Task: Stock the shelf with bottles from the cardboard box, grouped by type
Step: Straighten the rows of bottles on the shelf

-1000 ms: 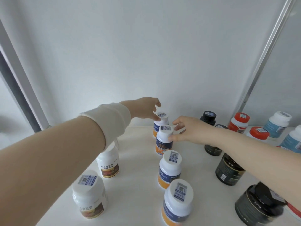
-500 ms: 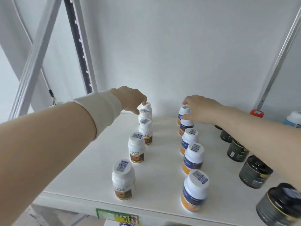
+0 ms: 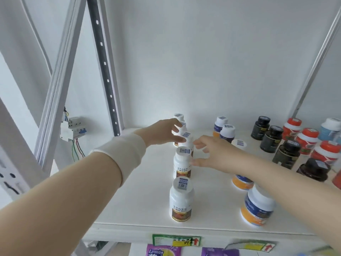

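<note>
Row of barcode-capped white bottles (image 3: 181, 200), left grip (image 3: 162, 132) pinching one, right grip (image 3: 212, 154) spread, Lavender packet (image 3: 162, 251) below.

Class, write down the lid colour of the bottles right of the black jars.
Orange-red: the white plastic bottles' round lids, clearest in the head view.

On the shelf (image 3: 144, 200) edge, a green-and-yellow price tag (image 3: 176, 240) carries a handwritten number, seemingly 89, and a red arrow; a second tag (image 3: 252, 245) to its right shows only a red arrow. Just below the edge, a purple packet (image 3: 163, 251) reads "Lavender". The front bottle (image 3: 181, 200) on the shelf bears two lines of Chinese characters, too blurred to read.
</note>
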`<act>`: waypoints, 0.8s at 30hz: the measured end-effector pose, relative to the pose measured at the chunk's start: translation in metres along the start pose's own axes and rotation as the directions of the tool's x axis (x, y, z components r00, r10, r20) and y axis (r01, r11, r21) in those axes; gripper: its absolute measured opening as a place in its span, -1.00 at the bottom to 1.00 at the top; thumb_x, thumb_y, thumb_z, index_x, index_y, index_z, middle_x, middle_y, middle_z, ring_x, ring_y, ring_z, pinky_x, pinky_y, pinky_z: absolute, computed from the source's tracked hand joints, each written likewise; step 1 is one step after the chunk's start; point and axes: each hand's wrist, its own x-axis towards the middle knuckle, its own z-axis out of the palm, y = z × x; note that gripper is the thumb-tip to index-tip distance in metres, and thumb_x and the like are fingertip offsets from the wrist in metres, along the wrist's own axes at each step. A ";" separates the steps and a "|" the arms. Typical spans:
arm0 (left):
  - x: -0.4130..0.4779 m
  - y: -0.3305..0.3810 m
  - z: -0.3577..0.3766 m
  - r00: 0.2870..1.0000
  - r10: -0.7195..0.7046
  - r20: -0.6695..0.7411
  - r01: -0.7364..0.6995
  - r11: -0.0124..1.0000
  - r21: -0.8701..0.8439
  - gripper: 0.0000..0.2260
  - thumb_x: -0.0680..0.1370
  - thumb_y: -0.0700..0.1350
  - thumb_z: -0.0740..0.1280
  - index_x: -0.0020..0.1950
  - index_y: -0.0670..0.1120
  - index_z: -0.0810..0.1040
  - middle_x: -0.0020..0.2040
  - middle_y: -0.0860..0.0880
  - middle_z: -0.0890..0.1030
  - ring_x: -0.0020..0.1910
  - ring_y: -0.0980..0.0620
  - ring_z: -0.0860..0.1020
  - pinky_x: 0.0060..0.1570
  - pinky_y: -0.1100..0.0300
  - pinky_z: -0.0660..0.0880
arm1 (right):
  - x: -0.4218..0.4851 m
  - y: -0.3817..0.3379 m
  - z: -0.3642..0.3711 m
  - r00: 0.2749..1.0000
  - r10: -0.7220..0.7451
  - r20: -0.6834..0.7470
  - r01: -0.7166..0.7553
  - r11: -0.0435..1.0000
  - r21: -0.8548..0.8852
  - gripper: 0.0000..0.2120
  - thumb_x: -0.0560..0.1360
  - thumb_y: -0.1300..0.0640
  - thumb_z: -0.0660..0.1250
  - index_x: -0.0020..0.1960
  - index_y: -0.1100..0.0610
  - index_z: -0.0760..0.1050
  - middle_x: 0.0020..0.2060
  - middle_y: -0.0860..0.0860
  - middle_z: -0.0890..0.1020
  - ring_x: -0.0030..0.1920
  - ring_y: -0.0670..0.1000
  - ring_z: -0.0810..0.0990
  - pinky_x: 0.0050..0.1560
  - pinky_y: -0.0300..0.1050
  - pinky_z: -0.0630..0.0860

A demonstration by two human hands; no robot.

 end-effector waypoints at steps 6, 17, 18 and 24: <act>0.007 -0.021 0.027 0.999 0.029 -0.020 -0.035 0.926 -0.376 -0.51 0.47 -0.08 0.42 0.35 -0.08 0.37 0.08 0.06 0.47 -0.01 0.09 0.53 0.02 0.31 0.42 | -0.001 0.001 0.035 0.988 0.135 -0.079 -0.113 0.964 0.242 -0.42 0.39 -0.05 0.43 0.32 0.07 0.32 0.15 -0.10 0.47 0.07 -0.09 0.46 0.06 -0.24 0.39; 0.024 -0.031 0.049 0.994 0.045 -0.099 -0.087 0.872 -0.482 -0.64 0.48 -0.13 0.41 0.26 -0.07 0.46 0.05 0.06 0.55 -0.02 0.12 0.53 0.01 0.33 0.46 | 0.013 0.008 0.056 0.975 0.176 -0.135 -0.109 0.909 0.403 -0.49 0.36 0.07 0.48 0.26 0.02 0.42 0.02 -0.13 0.52 0.02 -0.09 0.54 -0.13 -0.36 0.40; 0.025 -0.032 0.049 0.993 0.042 -0.109 -0.091 0.865 -0.494 -0.66 0.48 -0.13 0.41 0.24 -0.06 0.47 0.03 0.07 0.56 -0.05 0.14 0.53 -0.05 0.38 0.46 | 0.014 0.008 0.056 0.975 0.172 -0.140 -0.104 0.912 0.396 -0.51 0.36 0.07 0.48 0.25 0.02 0.43 0.01 -0.14 0.53 0.01 -0.09 0.54 -0.15 -0.40 0.39; 0.025 -0.043 0.045 0.994 0.046 -0.097 -0.093 0.825 -0.557 -0.79 0.47 -0.18 0.43 0.03 0.01 0.49 -0.06 0.07 0.57 -0.14 0.15 0.54 -0.12 0.36 0.46 | 0.016 0.009 0.056 0.977 0.179 -0.117 -0.119 0.910 0.397 -0.52 0.31 0.01 0.51 0.18 -0.01 0.44 -0.02 -0.14 0.54 -0.06 -0.12 0.54 -0.19 -0.37 0.39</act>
